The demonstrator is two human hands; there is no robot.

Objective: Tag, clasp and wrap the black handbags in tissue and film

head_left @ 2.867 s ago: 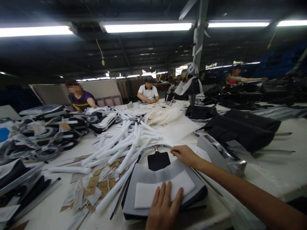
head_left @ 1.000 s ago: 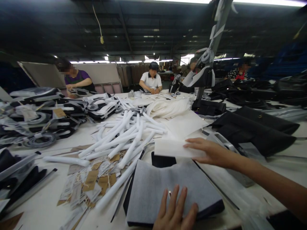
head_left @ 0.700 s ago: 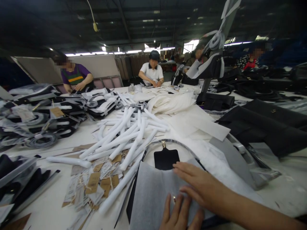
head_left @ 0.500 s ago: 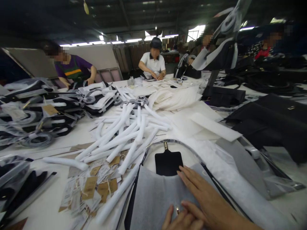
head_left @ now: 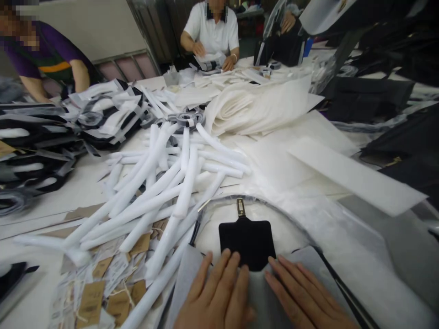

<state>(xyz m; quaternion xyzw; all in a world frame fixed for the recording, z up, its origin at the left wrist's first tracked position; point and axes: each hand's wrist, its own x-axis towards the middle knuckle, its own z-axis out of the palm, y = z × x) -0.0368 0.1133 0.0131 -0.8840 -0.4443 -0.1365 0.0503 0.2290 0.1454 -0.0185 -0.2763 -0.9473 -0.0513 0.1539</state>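
Note:
A black bag covered with a grey tissue-like sheet [head_left: 187,269] lies in front of me, its plastic-wrapped handle [head_left: 264,199] arching away. Inside that arch rests a black flap [head_left: 245,240] with a gold metal clasp [head_left: 240,207]. My left hand [head_left: 219,292] lies flat on the sheet, fingers stretched out, fingertips at the flap's lower left edge. To its right, my right hand [head_left: 302,292] is also flat on the sheet, its fingertips by the flap's lower right corner. Neither hand grips anything.
White foam tubes [head_left: 137,196] pile up on the left, beside brown and white tags [head_left: 91,299]. Wrapped black bags [head_left: 113,109] are stacked farther left. Folded white sheets [head_left: 260,107] lie ahead. Black bags [head_left: 411,151] fill the right. Co-workers stand across the table, one in a white shirt [head_left: 214,34].
My left hand has moved forward from the clasp area and flattened near the black flap. My right hand has shifted right and lies flat. The view has tilted down and closer.

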